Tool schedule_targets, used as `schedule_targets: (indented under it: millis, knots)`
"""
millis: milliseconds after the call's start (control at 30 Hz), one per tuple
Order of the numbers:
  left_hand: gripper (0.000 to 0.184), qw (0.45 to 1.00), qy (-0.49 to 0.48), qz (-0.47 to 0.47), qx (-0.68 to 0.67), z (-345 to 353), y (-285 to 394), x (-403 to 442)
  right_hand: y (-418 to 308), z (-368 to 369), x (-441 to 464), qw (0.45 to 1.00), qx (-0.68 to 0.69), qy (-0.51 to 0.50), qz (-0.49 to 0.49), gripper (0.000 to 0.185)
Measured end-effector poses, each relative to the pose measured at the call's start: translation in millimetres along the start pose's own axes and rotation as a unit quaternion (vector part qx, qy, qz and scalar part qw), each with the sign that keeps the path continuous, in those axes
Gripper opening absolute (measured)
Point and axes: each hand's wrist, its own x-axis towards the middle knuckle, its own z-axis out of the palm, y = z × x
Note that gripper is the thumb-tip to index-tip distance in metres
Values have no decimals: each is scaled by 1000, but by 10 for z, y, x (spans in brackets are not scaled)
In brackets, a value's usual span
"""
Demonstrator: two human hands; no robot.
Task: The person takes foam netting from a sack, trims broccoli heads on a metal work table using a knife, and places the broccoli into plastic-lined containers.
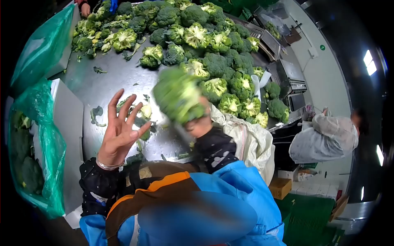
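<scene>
- Right hand (199, 126): we find its grip clamped on a broccoli head (176, 96), above the right-centre of the metal bench (91, 76). Both are blurred, so we cannot tell how firmly the fingers seat.
- Left hand (121, 133): its grip is empty, fingers spread apart, above the near left of the bench.
- Below the broccoli head we note a dark, blurred streak (179, 133). We cannot tell whether it is a blade; if it is, a left hand brought under it could be cut.
- Drop hazard: a hold on one side only could let the head roll free and bruise against the bench.
- Slip hazard: leaf scraps (97, 116) lie near the left hand; we judge they could foul a placement.
- Pile hazard: the broccoli pile (215, 63), stacked far and right, could slide if knocked, spilling heads onto the woven white sack (252, 139) just beside it.
</scene>
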Motion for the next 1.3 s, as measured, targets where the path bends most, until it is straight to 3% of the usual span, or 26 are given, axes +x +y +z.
schedule_targets:
  millis: [33, 67, 133, 167, 267, 333, 433, 500, 567, 600, 633, 667, 700, 767, 833, 900, 967, 1067, 1167, 1300]
  knots:
    - [97, 1000, -1, -5, 4, -23, -18, 13, -267, -28, 44, 997, 50, 13, -53, 42]
    - [90, 1000, -8, -15, 3, -111, -67, 3, -461, 180, 80, 988, 6, 35, -147, 39]
    - [73, 998, -1, -70, -11, -295, -142, -76, -991, 373, 107, 972, -39, 33, -228, 37]
    - [66, 994, 16, -105, -21, -372, -174, -134, -1354, 284, 125, 976, -43, 10, -213, 38]
    - [48, 993, 35, -107, 27, -599, -260, -310, -2238, 122, 339, 933, -13, 201, -299, 46]
    - [48, 993, 47, -101, 43, -670, -183, -455, -2678, -157, 427, 912, -50, 240, -328, 44]
    - [51, 991, 64, -79, 93, -729, 11, -703, -2610, -308, 559, 887, -160, 208, -381, 21]
    - [55, 993, 23, -100, 64, -670, 346, -920, -2384, -361, 590, 943, -191, 112, -248, 13]
    - [55, 991, -41, -95, 88, -642, 716, -1176, -1959, -330, 671, 909, -300, 198, -212, 17]
    - [53, 983, -64, -78, 156, -614, 960, -1293, -1600, -205, 736, 866, -310, 309, -243, 16]
    - [50, 967, -89, -72, 226, -593, 1229, -1402, -1388, -156, 744, 866, -324, 321, -206, 14]
    - [47, 934, -46, -19, 354, -549, 1508, -1532, -1440, -485, 792, 917, -308, 195, -159, 14]
    - [45, 878, -15, 20, 478, -531, 1759, -1639, -1223, -498, 827, 909, -297, 240, -168, 14]
    - [41, 784, 134, 88, 599, -703, 2127, -1694, -1124, -831, 834, 932, -261, 214, -131, 14]
    - [41, 657, 271, 84, 698, -1160, 2380, -1759, -963, -891, 775, 946, -252, 180, -93, 14]
    - [54, 471, 386, 3, 794, -1962, 2491, -1893, -670, -711, 679, 941, -247, 199, -116, 12]
    - [77, 338, 475, -200, 788, -2303, 2419, -1932, -572, -694, 576, 952, -236, 168, -102, 12]
    - [104, 324, 493, -280, 757, -2553, 2014, -1942, -330, -518, 392, 944, -233, 197, -123, 10]
    - [105, 352, 456, -315, 755, -2696, 1903, -1959, -282, -580, 294, 949, -231, 188, -104, 11]
    - [95, 389, 471, -228, 758, -2758, 1950, -2107, -180, -596, 170, 943, -210, 243, -83, 6]
